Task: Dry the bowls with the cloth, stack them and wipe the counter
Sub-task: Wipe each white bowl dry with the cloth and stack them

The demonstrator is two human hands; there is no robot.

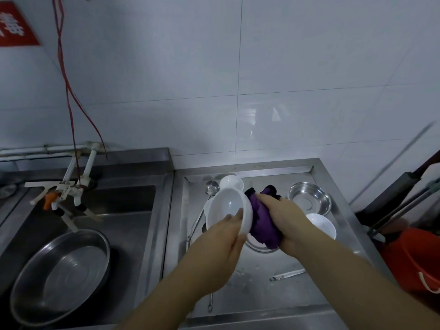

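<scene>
My left hand [227,236] grips a white bowl [227,207] by its rim, tilted on its side above the steel counter [257,284]. My right hand [284,216] presses a purple cloth [264,225] against the bowl's outer side. Behind the held bowl sits another white bowl [231,182]. A third white bowl [321,223] lies on the counter to the right, partly hidden by my right wrist. A small steel bowl [309,197] stands at the back right.
A ladle [212,188] and another long utensil lie on the counter's left part, and a metal strip [287,275] lies near the front. A sink with a large steel basin [60,275] and taps [64,194] is at the left. A red bucket [414,260] stands at the right.
</scene>
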